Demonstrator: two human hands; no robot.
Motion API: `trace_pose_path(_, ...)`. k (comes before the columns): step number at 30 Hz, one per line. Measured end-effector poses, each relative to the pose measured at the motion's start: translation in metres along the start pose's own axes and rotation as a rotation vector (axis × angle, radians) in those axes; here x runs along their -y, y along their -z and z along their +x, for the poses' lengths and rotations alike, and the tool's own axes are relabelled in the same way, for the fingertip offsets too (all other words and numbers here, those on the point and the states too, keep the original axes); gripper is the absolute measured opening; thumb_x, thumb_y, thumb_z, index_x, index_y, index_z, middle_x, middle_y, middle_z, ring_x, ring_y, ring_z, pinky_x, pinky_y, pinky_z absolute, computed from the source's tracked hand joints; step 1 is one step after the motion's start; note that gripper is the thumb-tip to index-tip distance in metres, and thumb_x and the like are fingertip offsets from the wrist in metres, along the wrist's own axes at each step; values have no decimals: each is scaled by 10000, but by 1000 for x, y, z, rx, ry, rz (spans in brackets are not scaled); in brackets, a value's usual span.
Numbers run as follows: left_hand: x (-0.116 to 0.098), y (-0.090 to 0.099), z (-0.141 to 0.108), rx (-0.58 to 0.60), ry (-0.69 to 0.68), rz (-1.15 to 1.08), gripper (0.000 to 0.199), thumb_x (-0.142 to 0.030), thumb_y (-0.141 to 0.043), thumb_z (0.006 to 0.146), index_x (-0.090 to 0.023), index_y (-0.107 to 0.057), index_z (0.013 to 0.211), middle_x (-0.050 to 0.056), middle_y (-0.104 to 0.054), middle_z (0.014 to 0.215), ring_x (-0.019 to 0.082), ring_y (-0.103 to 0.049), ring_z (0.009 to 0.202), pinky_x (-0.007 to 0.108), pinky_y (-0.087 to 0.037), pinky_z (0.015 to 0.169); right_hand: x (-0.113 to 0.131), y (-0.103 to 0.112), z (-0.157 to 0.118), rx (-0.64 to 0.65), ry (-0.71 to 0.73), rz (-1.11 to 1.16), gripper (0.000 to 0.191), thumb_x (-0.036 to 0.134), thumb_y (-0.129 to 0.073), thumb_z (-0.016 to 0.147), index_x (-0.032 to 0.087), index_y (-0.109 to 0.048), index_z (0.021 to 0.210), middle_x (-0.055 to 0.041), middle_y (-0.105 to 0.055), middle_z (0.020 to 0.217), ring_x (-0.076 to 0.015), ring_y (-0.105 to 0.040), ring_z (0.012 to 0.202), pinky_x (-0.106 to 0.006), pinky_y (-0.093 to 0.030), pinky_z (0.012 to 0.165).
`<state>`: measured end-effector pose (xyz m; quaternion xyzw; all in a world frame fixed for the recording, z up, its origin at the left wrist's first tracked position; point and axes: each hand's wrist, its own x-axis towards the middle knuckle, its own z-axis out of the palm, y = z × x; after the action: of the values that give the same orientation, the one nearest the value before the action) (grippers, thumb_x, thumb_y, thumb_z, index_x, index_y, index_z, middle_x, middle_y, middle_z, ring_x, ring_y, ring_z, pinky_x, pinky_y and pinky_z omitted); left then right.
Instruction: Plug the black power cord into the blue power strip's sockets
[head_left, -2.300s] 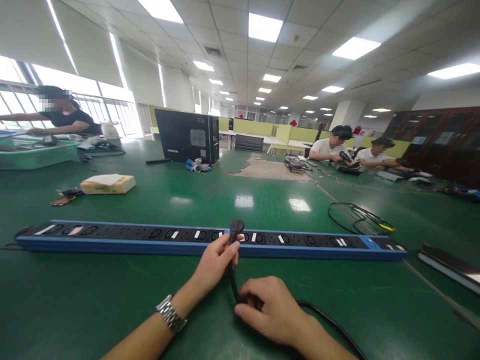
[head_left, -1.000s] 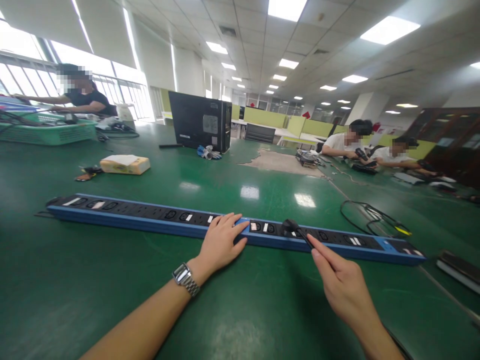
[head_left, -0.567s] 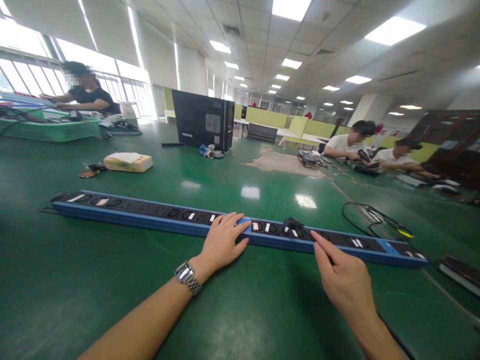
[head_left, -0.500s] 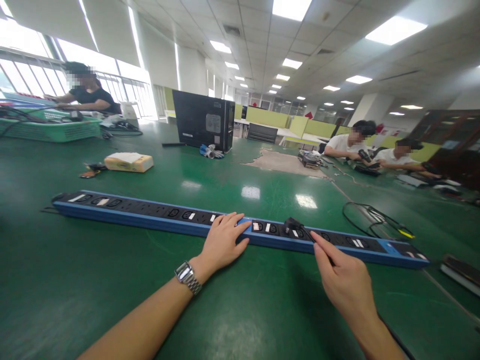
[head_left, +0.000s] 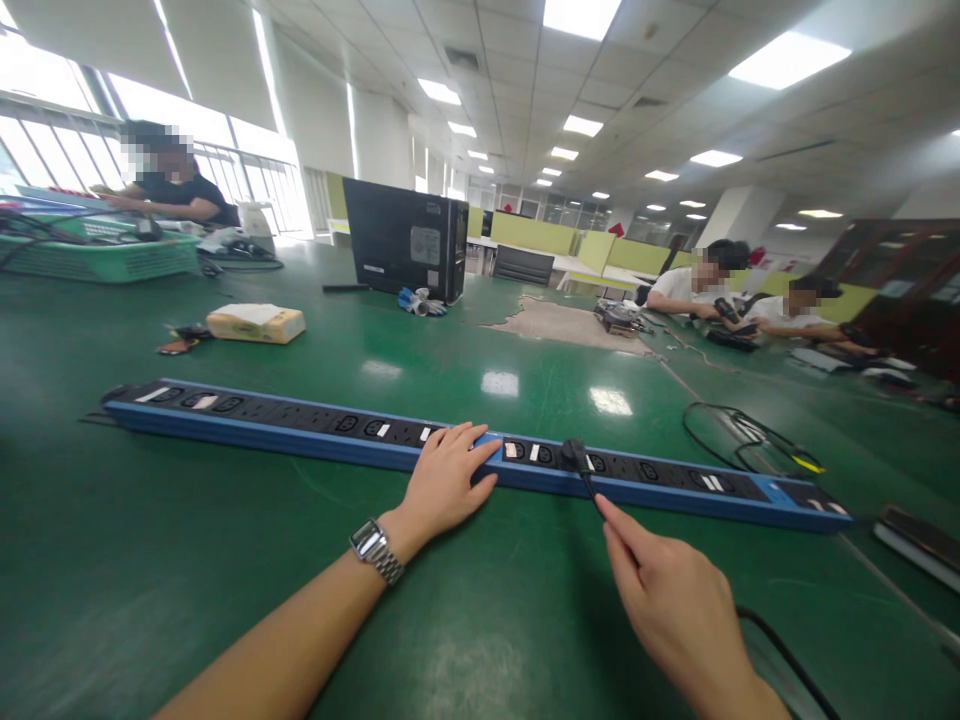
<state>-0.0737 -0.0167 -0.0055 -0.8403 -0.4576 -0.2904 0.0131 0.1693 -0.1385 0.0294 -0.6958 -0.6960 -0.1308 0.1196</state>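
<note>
A long blue power strip [head_left: 285,441] with black sockets lies across the green table. My left hand [head_left: 450,482], with a metal-banded watch on its wrist, rests on the strip's middle, fingers spread and holding nothing. Right of it, a black plug [head_left: 574,455] sits on the strip's sockets; whether it is fully inserted cannot be made out. My right hand [head_left: 670,590] pinches the black cable [head_left: 589,487] just below the plug, in front of the strip. More of the cable comes out behind this hand towards the bottom right.
Behind the strip are a tissue pack [head_left: 256,323], a black computer case [head_left: 405,240], gloves [head_left: 422,302] and a coiled cable [head_left: 739,435]. A green basket [head_left: 112,262] stands at the far left. One person sits at the left, two at the right. A dark object [head_left: 919,545] lies at the right edge.
My right hand has moved left and slightly towards me with the cable. The cable now runs down more steeply from the plug, which has turned. My left hand stays in place.
</note>
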Motion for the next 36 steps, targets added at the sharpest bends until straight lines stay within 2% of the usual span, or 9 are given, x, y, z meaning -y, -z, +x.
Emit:
trace_pose_path(4,-1,1,-1,6,-4,20,420,-312,-593,833,-254,-608,1249,99,-547,1369,302,-452,1278,511,-315,1075,2,2,-1,63,18,-23,403,333,-420,920,391,-605,1273,-34,-744,768,-200,-679,604,-253,-358,474)
trace_pose_path(8,0,1,-1,2,-9,4,428,-311,-597,830,-267,-600,1256,91,-547,1368,297,-449,1279,510,-313,1076,-4,12,11,65,-4,-53,368,378,-435,914,384,-646,1216,-44,-741,792,-202,-685,635,-247,-374,482)
trace_pose_path(11,1,0,-1,2,-5,3,430,-314,-596,829,-276,-597,1257,83,-545,1372,293,-447,1279,508,-311,1078,0,18,23,72,37,-141,353,312,-427,913,335,-658,1178,-54,-729,913,-185,-683,665,-235,-384,488)
trace_pose_path(13,1,0,-1,1,-4,3,427,-316,-596,829,-276,-600,1254,83,-548,1368,295,-449,1277,509,-312,1077,8,20,32,102,84,-224,400,243,-411,908,275,-602,1258,-83,-706,964,-177,-679,655,-231,-390,484)
trace_pose_path(16,1,0,-1,6,-5,19,425,-321,-591,832,-271,-599,1255,87,-550,1366,296,-453,1275,507,-313,1076,16,23,49,169,170,-324,563,140,-378,895,205,-390,1455,-128,-688,975,-192,-684,643,-245,-411,489)
trace_pose_path(18,0,1,0,14,-6,36,422,-324,-586,837,-266,-599,1255,89,-546,1371,295,-452,1277,501,-313,1075,15,28,62,217,192,-360,612,93,-358,881,191,-336,1484,-145,-695,957,-222,-695,679,-270,-439,525)
trace_pose_path(25,0,1,0,23,-7,39,427,-320,-590,836,-257,-597,1258,97,-538,1378,300,-443,1285,505,-314,1071,0,50,88,390,217,-287,431,199,-409,872,199,-616,1250,-154,-720,899,-277,-692,789,-328,-459,629)
trace_pose_path(31,1,1,-1,25,-18,59,433,-328,-585,842,-263,-584,1270,88,-533,1383,288,-436,1289,486,-309,1079,13,48,84,352,216,-247,404,202,-434,841,182,-657,1178,-150,-720,907,-258,-685,777,-315,-439,634)
trace_pose_path(36,0,1,-1,27,-17,70,433,-334,-585,843,-263,-586,1270,84,-533,1384,285,-440,1287,480,-316,1077,12,52,85,426,273,-240,393,209,-458,819,201,-671,1150,-146,-717,948,-264,-680,826,-329,-455,673)
